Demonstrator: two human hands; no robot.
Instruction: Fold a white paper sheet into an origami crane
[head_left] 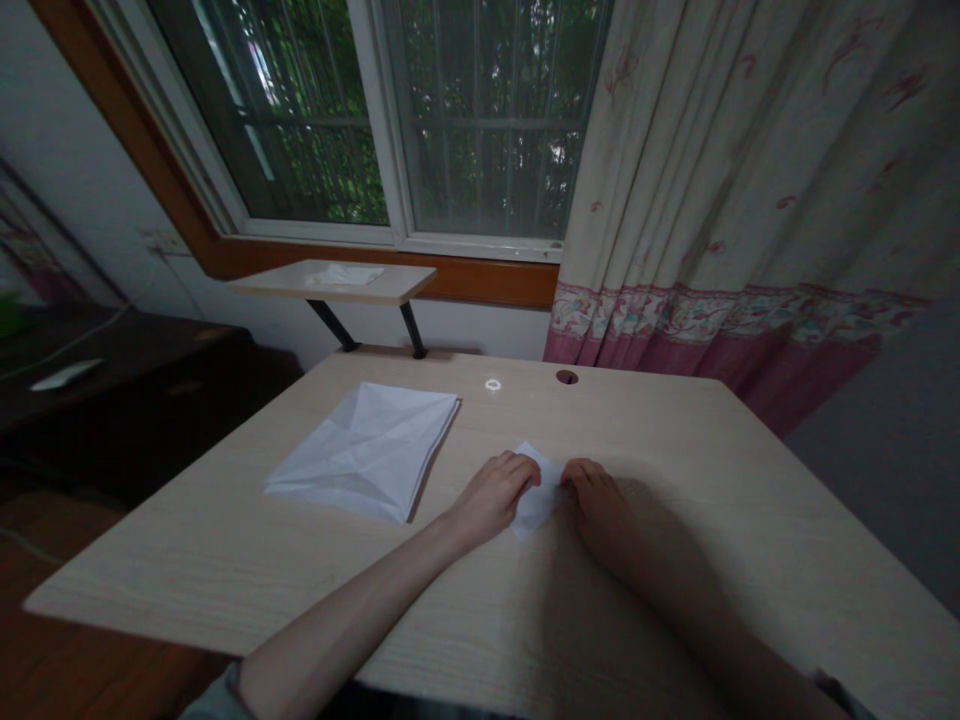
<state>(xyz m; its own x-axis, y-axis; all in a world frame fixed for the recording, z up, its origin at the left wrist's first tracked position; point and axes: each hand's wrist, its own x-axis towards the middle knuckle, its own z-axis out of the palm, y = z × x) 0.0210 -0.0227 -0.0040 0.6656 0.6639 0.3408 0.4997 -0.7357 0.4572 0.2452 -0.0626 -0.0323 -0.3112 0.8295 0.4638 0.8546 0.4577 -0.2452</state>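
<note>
A small piece of white paper (535,507), folded into a diamond-like shape, lies on the table between my two hands. My left hand (495,492) is closed at the paper's left side, its curled fingers gripping it. At the right corner, the bent fingers of my right hand (596,500) are closed on the paper's edge. The exact finger contacts are partly hidden by the hands. To the left of my left hand rests a stack of larger white paper sheets (367,450) with crease lines on top.
The pale wooden table (337,590) has a round cable hole (567,377) near its back edge. A raised shelf (405,287) at the back left carries white paper (352,274). Behind are a window and a curtain (675,200). A dark cabinet (187,370) stands left.
</note>
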